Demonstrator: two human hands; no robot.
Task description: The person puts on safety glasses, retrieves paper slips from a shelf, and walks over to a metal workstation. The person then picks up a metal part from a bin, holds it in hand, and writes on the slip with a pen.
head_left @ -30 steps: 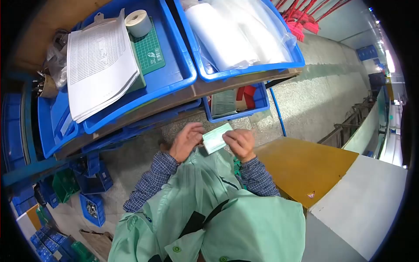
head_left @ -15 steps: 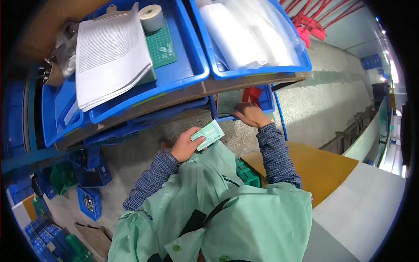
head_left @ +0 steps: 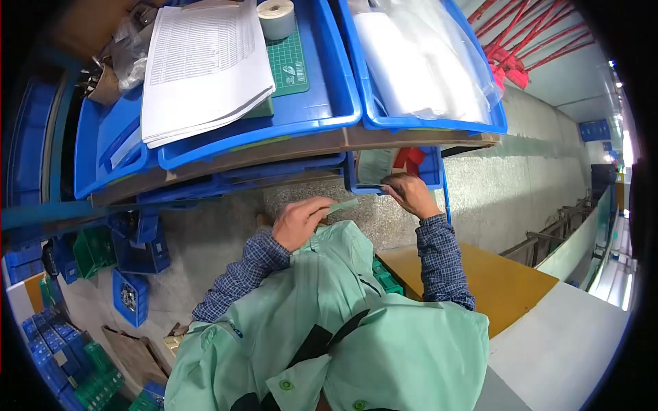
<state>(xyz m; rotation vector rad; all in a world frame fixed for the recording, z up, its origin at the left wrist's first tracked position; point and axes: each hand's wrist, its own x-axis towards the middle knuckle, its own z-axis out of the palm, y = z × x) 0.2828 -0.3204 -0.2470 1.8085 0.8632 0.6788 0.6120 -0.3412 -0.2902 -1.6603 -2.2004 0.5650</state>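
My left hand (head_left: 297,223), in front of my jacket, pinches a pale green printed card (head_left: 343,205), now turned nearly edge-on. To the right, my right hand (head_left: 411,194) reaches over the near rim of a small blue bin (head_left: 435,179) under the shelf. Its fingers are closed at the edge of a pale green flat stack (head_left: 375,168) inside; whatever sits between the fingertips is hidden. Beside that stack in the bin lies something red (head_left: 410,159).
On the shelf above, one blue tray (head_left: 322,113) carries printed sheets (head_left: 205,68), a label roll (head_left: 275,19) and a green cutting mat (head_left: 289,65). Another holds clear plastic bags (head_left: 425,61). A yellow board (head_left: 473,274) lies to my right; blue bins (head_left: 130,297) stand lower left.
The card in my left hand has tipped from showing its printed face to nearly edge-on. My right hand remains at the small bin, its fingers slightly shifted. The whole view has shifted a little.
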